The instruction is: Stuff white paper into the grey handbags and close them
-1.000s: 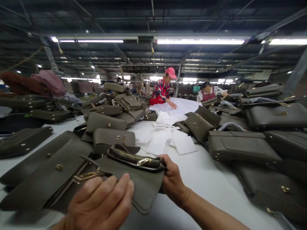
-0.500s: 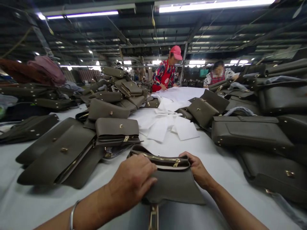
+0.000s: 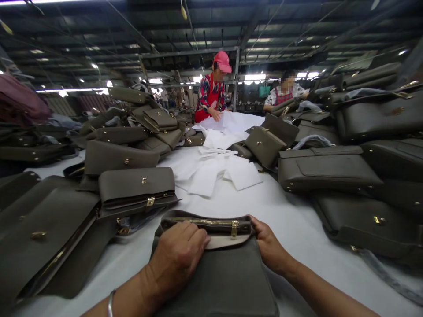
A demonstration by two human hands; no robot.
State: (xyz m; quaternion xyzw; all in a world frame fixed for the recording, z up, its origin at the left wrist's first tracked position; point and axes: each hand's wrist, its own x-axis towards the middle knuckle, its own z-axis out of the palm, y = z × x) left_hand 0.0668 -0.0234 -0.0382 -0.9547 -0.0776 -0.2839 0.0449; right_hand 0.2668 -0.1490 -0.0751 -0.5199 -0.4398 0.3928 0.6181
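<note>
An olive-grey leather handbag (image 3: 221, 277) lies flat on the white table (image 3: 297, 229) right in front of me, its gold zipper (image 3: 211, 221) running across the far edge. My left hand (image 3: 178, 255) rests on the bag's top left, fingers curled over the edge by the zipper. My right hand (image 3: 269, 246) grips the bag's top right corner, thumb towards the zipper pull.
Piles of the same olive bags lie to the left (image 3: 135, 189) and right (image 3: 327, 169). White fabric pieces (image 3: 214, 171) are spread mid-table. Two other people (image 3: 213, 90) (image 3: 284, 90) work at the far end.
The bag was held up at the left a second ago; now it lies flat in front of me, drawn nearer, with both hands at its zipper edge. My view has tilted down.
</note>
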